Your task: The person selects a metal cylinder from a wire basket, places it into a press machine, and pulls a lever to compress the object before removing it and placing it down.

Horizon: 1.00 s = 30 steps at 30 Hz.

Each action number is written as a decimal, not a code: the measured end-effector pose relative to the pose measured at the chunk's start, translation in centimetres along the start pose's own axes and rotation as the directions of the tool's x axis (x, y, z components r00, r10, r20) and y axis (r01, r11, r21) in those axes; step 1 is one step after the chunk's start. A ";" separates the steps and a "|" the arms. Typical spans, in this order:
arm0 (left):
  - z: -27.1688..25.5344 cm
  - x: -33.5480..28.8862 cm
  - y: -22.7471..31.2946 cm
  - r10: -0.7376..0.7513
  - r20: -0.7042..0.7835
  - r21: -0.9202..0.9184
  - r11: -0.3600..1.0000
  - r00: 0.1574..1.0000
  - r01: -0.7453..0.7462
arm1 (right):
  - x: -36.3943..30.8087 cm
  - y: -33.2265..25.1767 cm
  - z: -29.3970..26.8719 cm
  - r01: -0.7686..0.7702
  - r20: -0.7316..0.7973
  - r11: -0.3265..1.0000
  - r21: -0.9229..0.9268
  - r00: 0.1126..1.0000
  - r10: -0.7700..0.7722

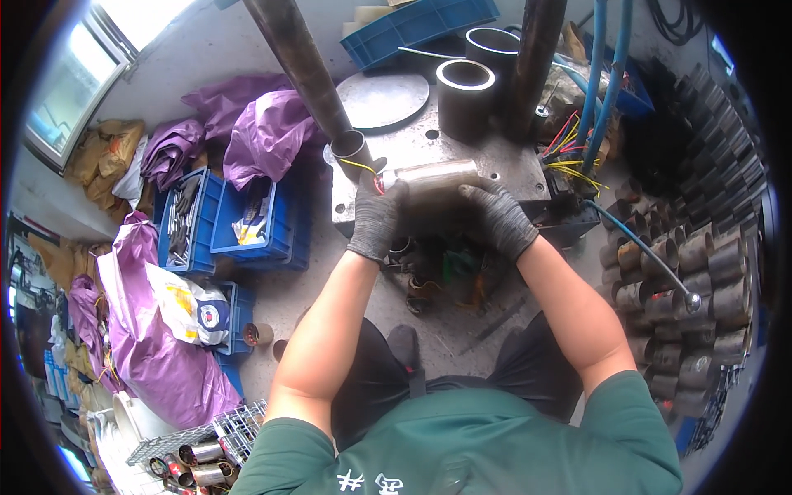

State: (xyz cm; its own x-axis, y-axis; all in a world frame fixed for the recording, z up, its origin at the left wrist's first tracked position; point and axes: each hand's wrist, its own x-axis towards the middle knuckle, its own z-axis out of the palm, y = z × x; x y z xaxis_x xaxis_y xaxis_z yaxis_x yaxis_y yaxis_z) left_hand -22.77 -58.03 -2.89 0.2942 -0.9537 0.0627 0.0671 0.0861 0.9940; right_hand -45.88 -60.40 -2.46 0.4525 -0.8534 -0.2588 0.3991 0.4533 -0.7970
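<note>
A shiny metal cylinder (pixel 433 176) lies level between my hands, just over the near part of a steel press table (pixel 404 144). My left hand (pixel 376 221), in a dark grey glove, grips its left end, where yellow and red wires (pixel 363 167) stick out. Around the right end closes my right hand (pixel 501 216), gloved the same way. A short upright metal tube (pixel 352 151) stands beside my left hand. Farther back are a thick dark ring-shaped sleeve (pixel 464 103) and a flat round steel plate (pixel 381 101). My fingertips are partly hidden behind the cylinder.
Two steel columns (pixel 301 66) rise from the table. Blue bins (pixel 191 221) with parts and purple sheeting (pixel 153 330) lie at left. Many metal cylinders (pixel 693 272) are stacked at right, near blue hoses (pixel 606 99) and a ball-ended lever (pixel 691 301). A wire basket (pixel 239 433) holds more cylinders.
</note>
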 end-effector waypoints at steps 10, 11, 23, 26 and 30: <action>1.1 0.1 0.2 0.062 0.012 0.127 0.990 0.998 -0.063 | -0.4 0.2 -1.5 0.111 -0.209 0.974 -0.197 0.966 -0.152; 1.4 -0.8 1.2 0.092 0.032 0.049 0.994 0.995 -0.093 | -1.0 -0.1 -1.6 0.170 -0.208 0.953 -0.250 0.952 -0.225; -1.4 -1.8 4.7 0.026 0.100 -0.661 0.749 0.995 0.046 | 0.8 -3.2 -6.0 0.321 -0.333 0.943 -0.085 0.883 -0.331; -2.4 -2.1 4.3 -0.006 0.260 -0.719 0.667 0.966 0.198 | 0.7 -5.2 -6.8 0.194 -0.655 0.960 -0.200 0.703 -0.278; -1.3 -3.6 5.1 0.005 0.268 -0.732 0.651 0.963 0.200 | 0.3 -5.7 -11.2 0.362 -0.403 0.682 -0.635 0.598 -0.693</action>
State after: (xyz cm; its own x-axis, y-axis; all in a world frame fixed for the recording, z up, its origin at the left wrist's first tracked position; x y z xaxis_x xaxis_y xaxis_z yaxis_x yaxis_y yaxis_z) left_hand -22.28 -53.81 1.80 0.0284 -0.9956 0.0891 0.8006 0.0760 0.5944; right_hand -56.96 -66.16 -4.08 -0.3272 -0.9282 0.1772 -0.0703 -0.1631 -0.9841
